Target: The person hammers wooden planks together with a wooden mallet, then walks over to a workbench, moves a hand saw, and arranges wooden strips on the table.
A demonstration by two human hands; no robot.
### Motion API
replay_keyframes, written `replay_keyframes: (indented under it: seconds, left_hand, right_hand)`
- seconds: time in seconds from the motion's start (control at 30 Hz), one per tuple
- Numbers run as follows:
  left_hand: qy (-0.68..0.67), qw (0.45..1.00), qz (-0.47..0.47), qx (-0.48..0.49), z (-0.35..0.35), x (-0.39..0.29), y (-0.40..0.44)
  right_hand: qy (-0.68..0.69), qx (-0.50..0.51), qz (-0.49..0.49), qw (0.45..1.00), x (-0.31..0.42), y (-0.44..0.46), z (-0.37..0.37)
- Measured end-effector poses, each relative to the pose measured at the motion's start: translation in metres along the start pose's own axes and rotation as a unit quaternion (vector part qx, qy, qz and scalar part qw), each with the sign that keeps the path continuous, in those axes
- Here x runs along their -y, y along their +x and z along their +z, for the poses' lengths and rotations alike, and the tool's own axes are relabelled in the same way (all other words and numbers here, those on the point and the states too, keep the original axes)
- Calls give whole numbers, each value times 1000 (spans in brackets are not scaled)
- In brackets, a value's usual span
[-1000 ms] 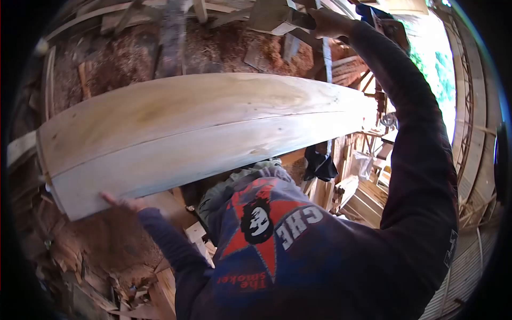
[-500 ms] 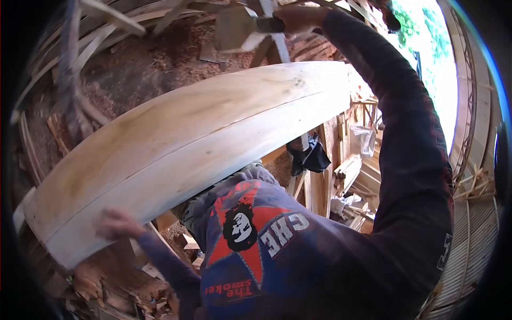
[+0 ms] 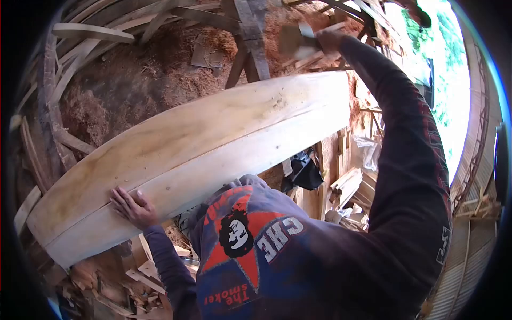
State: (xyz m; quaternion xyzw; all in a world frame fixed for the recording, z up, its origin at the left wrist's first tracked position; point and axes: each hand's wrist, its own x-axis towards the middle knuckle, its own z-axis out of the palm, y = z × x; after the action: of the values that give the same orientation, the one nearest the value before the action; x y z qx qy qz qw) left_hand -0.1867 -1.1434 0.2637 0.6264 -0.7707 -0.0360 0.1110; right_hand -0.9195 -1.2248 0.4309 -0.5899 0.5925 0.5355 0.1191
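Note:
A long, pale wooden body [image 3: 224, 128], curved along its far edge and narrower at both ends, stretches across my front, with a seam running lengthwise. My left hand [image 3: 134, 209] lies flat on its surface near the seam, fingers outstretched. Beyond the far right end, my right hand [image 3: 332, 42] is raised and closed around a blurred tool [image 3: 296, 42] with a broad, squarish head. Motion blur hides the tool's exact kind. It is apart from the wood.
Wooden trestle legs [image 3: 248, 42] and loose poles [image 3: 93, 33] stand beyond the wood. Shavings [image 3: 178, 80] cover the ground. A black plastic bag [image 3: 306, 172], stacked offcuts [image 3: 346, 184] and scrap boards [image 3: 146, 274] lie nearer me. Corrugated sheeting [image 3: 464, 266] is at right.
My left hand, blurred near the wood's left end before, has come right and now rests flat on it. My right hand and the tool have moved rightward and slightly down in view.

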Motion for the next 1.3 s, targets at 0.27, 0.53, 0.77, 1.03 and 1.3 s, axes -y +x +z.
replay_keyframes:
  seconds: [0.27,0.53,0.77,1.03,1.3]
  left_hand:
    - [10,1000,26,-13,7,4,1]
    - [5,1000,16,2,5,2,2]
    - [-12,1000,3,1,1,0,1]
    - [2,1000,-17,4,-3,-3,0]
    - [-22,999,-26,3,-8,-1,-4]
  right_hand:
    - [98,19,24,995,-38,2,6]
    - [11,113,-10,994,-60,0,58]
    - [53,48,-37,997,-74,5,153]
    - [73,-46,-27,996,-80,-6,104]
    - [270,-223,-85,933,39,-10,-37]
